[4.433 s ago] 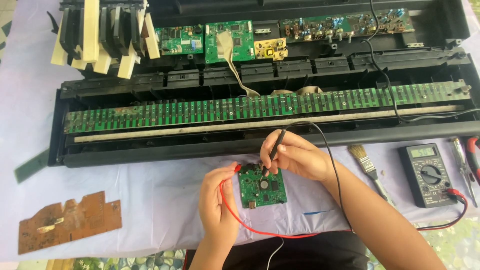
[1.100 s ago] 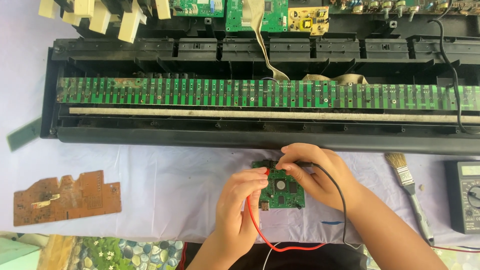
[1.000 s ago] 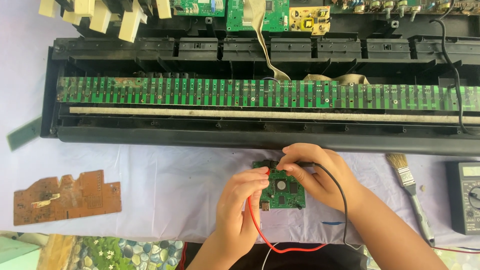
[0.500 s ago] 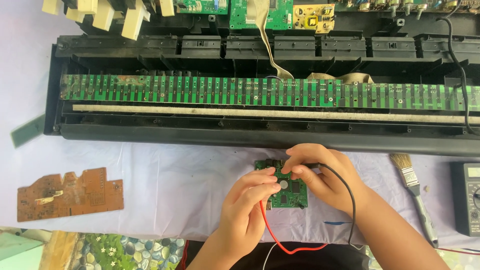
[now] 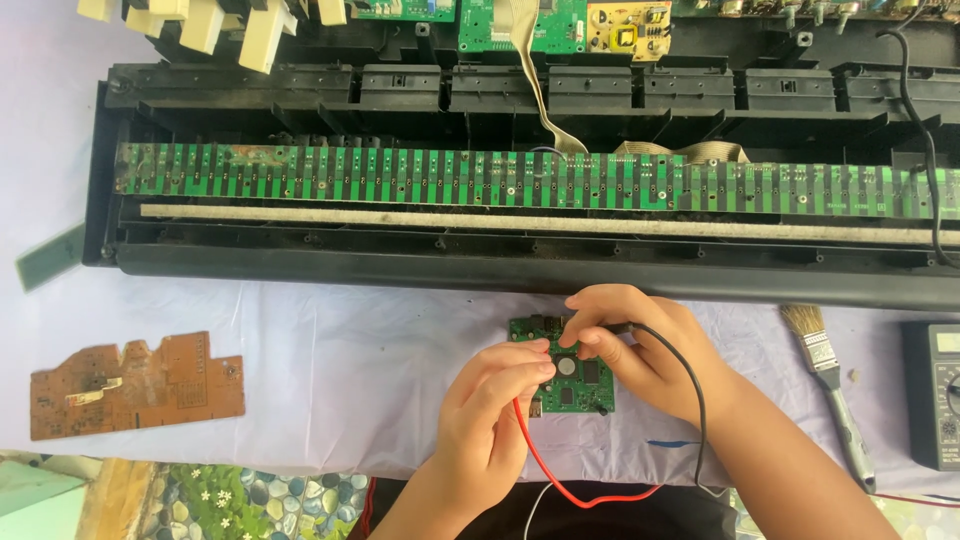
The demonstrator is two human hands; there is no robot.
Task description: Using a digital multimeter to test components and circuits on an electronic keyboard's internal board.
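- Head view: the small green circuit board (image 5: 572, 378) lies flat on the white cloth (image 5: 330, 370), just in front of the opened keyboard chassis (image 5: 520, 190); it carries dark chips and a round silver cell.
- Your left hand (image 5: 490, 420) pinches the red lead (image 5: 560, 480) against the board; your right hand (image 5: 640, 350) is closed on the black lead (image 5: 695, 390) at its upper edge.
- Both probe tips are hidden by your fingers.
- A brown board (image 5: 135, 385), a paintbrush (image 5: 830, 385) and a multimeter (image 5: 935, 395), cut off at the frame, lie on the cloth.
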